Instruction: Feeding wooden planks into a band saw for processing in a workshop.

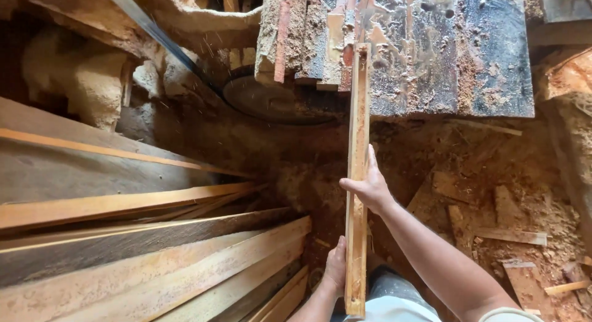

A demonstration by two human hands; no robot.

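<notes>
hands point(354, 226) both grip a narrow wood strip point(357, 149), its far end resting on the sawdust-caked bench point(468, 57), most still unfed.

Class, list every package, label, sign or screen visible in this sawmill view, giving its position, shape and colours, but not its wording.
None in view: only the wooden strip held by the left hand and right hand, stacked planks, and the sawdust-covered saw table.
</notes>
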